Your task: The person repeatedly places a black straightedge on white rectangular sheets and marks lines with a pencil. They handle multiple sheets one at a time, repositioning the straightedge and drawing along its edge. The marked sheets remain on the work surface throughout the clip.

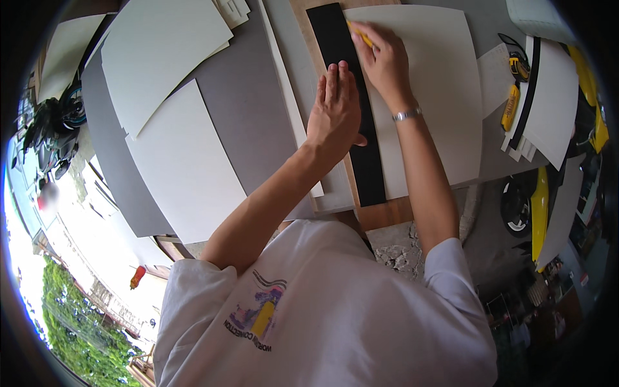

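A long black strip (371, 177) runs up and down over a wooden board (377, 216), alongside a large white sheet (438, 116). My left hand (333, 115) lies on the strip with fingers stretched out flat and pointing away from me; its thumb sticks out to the right. Higher up, my right hand (383, 64) grips a slim yellow tool (358, 31) at the strip's right edge, over the white sheet. Its exact kind is hidden by my fingers.
White sheets (180, 161) and grey boards (258, 97) cover the left. At the right are a yellow tape measure (519, 66), a yellow cutter (510, 106), more cut sheets (551, 109) and yellow vehicle parts (540, 213). A motorbike (61, 116) stands at the far left.
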{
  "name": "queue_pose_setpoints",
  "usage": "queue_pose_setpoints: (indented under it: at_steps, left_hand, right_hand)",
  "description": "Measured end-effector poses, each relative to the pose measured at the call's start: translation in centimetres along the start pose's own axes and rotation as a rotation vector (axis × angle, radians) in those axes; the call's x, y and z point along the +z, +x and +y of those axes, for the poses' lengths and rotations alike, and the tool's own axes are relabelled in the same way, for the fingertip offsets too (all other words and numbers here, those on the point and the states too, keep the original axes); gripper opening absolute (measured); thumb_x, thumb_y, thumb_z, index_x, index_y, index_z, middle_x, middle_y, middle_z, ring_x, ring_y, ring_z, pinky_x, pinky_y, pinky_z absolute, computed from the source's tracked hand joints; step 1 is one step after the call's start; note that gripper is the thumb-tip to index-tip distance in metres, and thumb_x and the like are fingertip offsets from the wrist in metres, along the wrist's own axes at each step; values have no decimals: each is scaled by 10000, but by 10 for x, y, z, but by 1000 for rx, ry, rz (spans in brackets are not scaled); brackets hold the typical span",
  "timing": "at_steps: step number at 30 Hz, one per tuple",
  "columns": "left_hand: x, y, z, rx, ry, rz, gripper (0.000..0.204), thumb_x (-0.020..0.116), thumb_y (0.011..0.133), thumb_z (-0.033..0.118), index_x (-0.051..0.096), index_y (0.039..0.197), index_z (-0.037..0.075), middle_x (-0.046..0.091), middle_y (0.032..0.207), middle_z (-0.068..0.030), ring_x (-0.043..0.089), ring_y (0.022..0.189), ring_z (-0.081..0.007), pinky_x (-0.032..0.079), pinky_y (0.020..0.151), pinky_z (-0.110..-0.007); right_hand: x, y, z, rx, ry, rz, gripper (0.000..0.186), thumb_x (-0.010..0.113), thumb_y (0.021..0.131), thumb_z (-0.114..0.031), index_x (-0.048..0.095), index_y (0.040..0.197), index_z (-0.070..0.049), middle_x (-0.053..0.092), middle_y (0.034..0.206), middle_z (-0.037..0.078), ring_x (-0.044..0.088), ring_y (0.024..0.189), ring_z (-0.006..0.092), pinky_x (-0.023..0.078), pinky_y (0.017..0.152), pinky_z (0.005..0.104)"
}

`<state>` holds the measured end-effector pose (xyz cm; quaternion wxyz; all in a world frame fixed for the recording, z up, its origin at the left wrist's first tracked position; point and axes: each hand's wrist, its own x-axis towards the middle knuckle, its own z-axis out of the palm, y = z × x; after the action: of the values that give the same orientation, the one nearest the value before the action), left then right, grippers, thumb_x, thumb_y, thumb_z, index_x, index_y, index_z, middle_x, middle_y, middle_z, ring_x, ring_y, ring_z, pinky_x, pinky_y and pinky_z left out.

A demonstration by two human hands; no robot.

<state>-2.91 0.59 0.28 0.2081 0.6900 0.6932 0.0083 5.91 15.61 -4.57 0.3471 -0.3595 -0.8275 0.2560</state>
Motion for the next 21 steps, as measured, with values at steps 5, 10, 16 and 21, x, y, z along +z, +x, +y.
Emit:
queue_pose_setpoints:
  at_steps: [5,10,16,21]
  left_hand:
    - [1,0,2,-19,26,-2,1361,949,559,548,308,1554,-123,247,1665,-317,249,1571,-446,263,1292,-531]
    - [1,1,0,-22,24,-4,1364,956,544,545,318,1550,-119,257,1661,-313,249,1572,-440,267,1289,-538]
    - [-6,1,-1,-10,5,-17,1354,964,570,535,308,1554,-122,248,1664,-325,230,1578,-444,245,1292,-535]
    - [8,-28,-25,24,-162,245,942,852,842,444,424,1558,6,349,1661,-213,286,1564,-408,276,1267,-541]
  right_hand:
    - [-63,-108,-40,60,-95,-145,265,741,962,-143,747,1223,-100,736,1124,157,705,1041,344,558,905,436]
    - [-156,-263,-113,348,-31,-454,334,693,966,-69,703,1299,-73,721,1169,149,655,1207,370,506,1013,498]
    - [-179,-319,-157,528,-261,-444,367,713,965,-170,639,1313,-78,643,1177,124,615,1150,332,458,997,525]
    - [-81,-245,-158,704,-299,-184,619,865,851,-267,559,1337,-35,603,1195,167,611,1130,355,505,943,491]
